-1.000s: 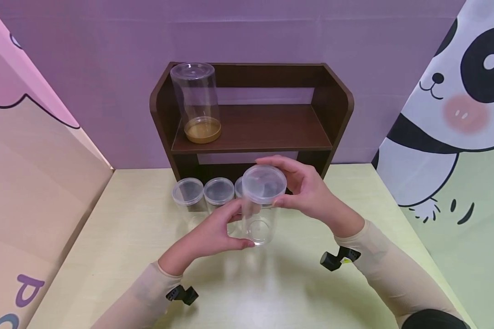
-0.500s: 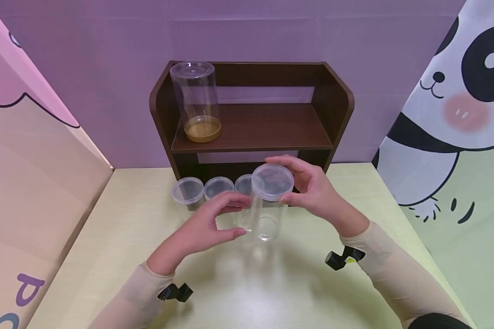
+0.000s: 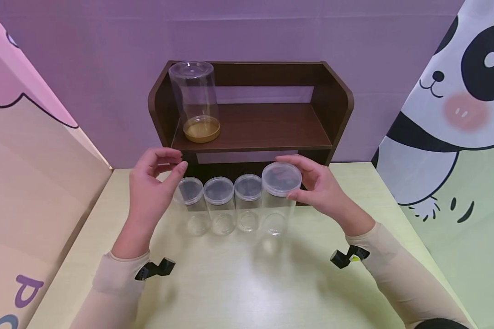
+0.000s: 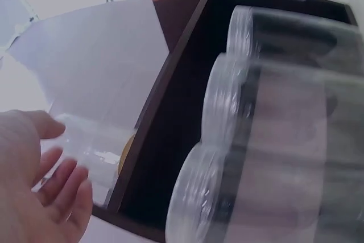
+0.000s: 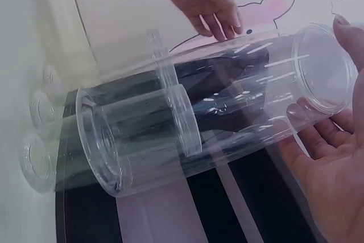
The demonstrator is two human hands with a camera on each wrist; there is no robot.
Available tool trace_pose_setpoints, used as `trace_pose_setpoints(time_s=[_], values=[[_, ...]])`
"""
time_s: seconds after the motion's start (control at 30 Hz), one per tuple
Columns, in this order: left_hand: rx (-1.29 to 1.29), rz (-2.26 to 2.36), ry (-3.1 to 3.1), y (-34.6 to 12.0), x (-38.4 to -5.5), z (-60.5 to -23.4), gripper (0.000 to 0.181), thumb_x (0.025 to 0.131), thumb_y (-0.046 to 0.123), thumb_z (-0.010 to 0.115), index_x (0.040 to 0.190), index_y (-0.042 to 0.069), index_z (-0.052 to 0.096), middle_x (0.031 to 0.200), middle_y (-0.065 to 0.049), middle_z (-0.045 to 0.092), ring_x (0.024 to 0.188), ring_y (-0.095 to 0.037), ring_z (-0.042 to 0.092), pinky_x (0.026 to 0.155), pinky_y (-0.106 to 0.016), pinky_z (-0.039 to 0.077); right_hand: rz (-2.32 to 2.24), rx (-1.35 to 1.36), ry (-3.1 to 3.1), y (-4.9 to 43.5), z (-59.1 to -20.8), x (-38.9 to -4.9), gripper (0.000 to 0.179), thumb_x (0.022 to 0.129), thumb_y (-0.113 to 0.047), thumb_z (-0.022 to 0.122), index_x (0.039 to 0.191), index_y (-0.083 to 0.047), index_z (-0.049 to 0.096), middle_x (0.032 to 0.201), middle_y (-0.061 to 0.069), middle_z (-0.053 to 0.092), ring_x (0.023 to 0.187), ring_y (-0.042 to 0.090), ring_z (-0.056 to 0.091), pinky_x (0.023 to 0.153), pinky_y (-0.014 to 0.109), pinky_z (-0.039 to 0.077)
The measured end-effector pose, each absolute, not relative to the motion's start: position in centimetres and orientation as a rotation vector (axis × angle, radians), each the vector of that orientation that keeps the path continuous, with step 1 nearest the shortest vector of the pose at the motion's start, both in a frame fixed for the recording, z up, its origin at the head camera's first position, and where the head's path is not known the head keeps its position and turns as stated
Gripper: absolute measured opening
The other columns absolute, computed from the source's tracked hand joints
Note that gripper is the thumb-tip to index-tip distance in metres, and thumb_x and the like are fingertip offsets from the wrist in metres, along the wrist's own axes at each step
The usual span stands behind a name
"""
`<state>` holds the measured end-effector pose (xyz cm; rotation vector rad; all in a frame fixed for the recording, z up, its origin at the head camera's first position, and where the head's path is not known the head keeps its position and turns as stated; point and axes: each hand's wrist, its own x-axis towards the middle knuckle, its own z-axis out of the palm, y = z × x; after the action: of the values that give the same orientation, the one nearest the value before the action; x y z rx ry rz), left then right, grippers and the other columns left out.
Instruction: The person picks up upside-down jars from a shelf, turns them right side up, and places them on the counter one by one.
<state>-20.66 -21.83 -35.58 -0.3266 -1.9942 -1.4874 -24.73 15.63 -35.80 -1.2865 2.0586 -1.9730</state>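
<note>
My right hand (image 3: 321, 187) grips a clear plastic jar (image 3: 277, 208) near its translucent lid, with fingers and thumb on either side. This jar is upright, and in the right wrist view its base (image 5: 99, 146) appears a little above the table. To its left, three similar clear lidded jars (image 3: 219, 212) stand in a row. My left hand (image 3: 150, 189) is raised beyond the left end of that row, near the shelf. Its fingers are loosely bent, with nothing in them. In the left wrist view, the row's lids (image 4: 190, 197) show beside this hand.
Behind the jars stands a dark brown two-level shelf (image 3: 271, 125). A larger clear jar (image 3: 195, 98) with a gold lid at its bottom sits on the upper level at left. Printed cloth panels flank the pale table (image 3: 238, 283), and a purple backdrop (image 3: 251, 36) hangs behind.
My left hand has left the side of the held jar and moved left and up. The right hand has carried the jar slightly right, uncovering the three-jar row.
</note>
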Motion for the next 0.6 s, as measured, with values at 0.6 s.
trace_pose_setpoints(time_s=[0.6], values=[[-0.103,-1.41,-1.866,-24.0,-25.4,-35.6,0.04,0.096,0.007,0.084,0.135,0.007,0.076,0.124,-0.004,0.071,0.112,-0.015,0.073,0.096,-0.025,0.062,-1.974,-1.207,2.133,16.3,-35.9,-25.7,0.074,0.093,-0.013,0.092,0.153,0.009,0.055,0.145,0.002,0.067,0.125,0.025,0.065,0.106,0.029,0.057]])
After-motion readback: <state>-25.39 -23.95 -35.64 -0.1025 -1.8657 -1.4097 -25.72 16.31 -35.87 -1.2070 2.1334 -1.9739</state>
